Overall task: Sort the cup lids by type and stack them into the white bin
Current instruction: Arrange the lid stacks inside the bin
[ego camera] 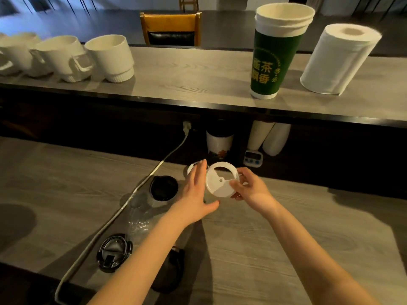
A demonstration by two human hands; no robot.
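Note:
My right hand (pixel 251 189) grips a white cup lid (pixel 217 180) by its right edge, tilted up above the counter. My left hand (pixel 198 190) is flat with fingers spread, just left of that lid, and I cannot tell if it touches it. Behind its fingers peeks another white lid (pixel 191 167). A black lid (pixel 164 188) lies left of the hand, another black lid (pixel 114 252) sits nearer me, and a third dark lid (pixel 170 274) is partly hidden under my left forearm. Clear plastic lids (pixel 138 216) lie between them. No white bin is in view.
A white cable (pixel 123 205) runs across the wooden counter (pixel 275 238) from a wall plug. On the raised shelf stand white cups (pixel 110 58), a green paper cup stack (pixel 275 51) and a paper towel roll (pixel 339 58). A timer (pixel 253 158) and cups sit below.

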